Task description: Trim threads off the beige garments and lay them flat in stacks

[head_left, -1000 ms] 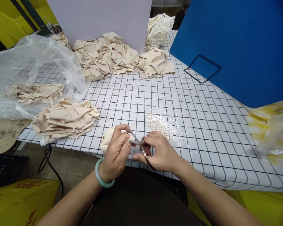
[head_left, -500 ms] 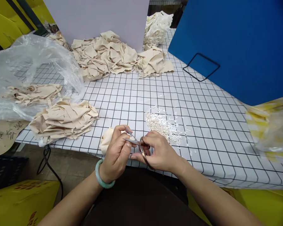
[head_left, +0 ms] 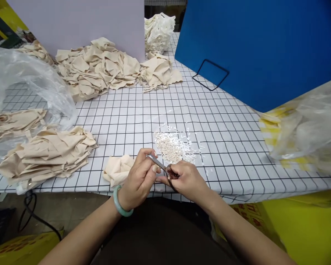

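Note:
My left hand (head_left: 139,175), a green bangle at its wrist, is closed in a pinch near the table's front edge. A cream cloth piece (head_left: 116,170) runs behind its fingers; the pinched part itself is mostly hidden. In my right hand (head_left: 186,178) is a pair of scissors (head_left: 160,165) with brownish handles. Their blades look closed or nearly so, pointing left with the tips at my left fingers. Just beyond my right hand lies a scatter of tiny white and cream snippets (head_left: 172,143).
Folded cream cloths (head_left: 52,152) lie at the left beside a clear plastic bag (head_left: 55,97). A larger cloth heap (head_left: 96,70) sits farther back. A blue board (head_left: 251,51) with a black wire frame (head_left: 211,74) stands right. Yellow boxes (head_left: 300,228) are below the checked table (head_left: 234,162).
The view has swung right, so things on the table appear farther left. The scissor blades, spread before, have come together. More of the cream cloth shows beside my left hand.

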Demonstrator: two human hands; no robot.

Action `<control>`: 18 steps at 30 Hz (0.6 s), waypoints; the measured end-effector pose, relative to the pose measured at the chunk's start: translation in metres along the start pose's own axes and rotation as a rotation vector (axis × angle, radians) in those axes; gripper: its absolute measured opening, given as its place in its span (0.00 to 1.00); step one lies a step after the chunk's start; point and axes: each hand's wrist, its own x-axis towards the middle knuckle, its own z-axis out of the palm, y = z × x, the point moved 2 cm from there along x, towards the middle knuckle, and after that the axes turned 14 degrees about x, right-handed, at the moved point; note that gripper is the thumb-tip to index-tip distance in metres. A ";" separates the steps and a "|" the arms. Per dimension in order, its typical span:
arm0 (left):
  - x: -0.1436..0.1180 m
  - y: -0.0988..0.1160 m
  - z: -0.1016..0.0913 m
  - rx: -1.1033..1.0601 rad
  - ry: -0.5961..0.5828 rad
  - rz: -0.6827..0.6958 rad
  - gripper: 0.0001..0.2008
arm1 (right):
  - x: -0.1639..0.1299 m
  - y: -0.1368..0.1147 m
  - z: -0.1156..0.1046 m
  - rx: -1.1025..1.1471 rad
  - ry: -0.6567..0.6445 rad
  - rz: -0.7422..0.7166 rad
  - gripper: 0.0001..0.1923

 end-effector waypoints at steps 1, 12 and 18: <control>0.002 -0.001 0.004 -0.014 -0.024 -0.003 0.12 | -0.002 0.005 -0.004 0.009 0.023 0.046 0.33; 0.065 -0.033 -0.077 -0.037 -0.114 -0.153 0.16 | 0.013 0.011 -0.057 0.016 0.271 0.272 0.24; 0.029 -0.076 -0.127 0.458 0.161 -0.381 0.11 | 0.023 -0.001 -0.046 -0.076 0.358 0.384 0.25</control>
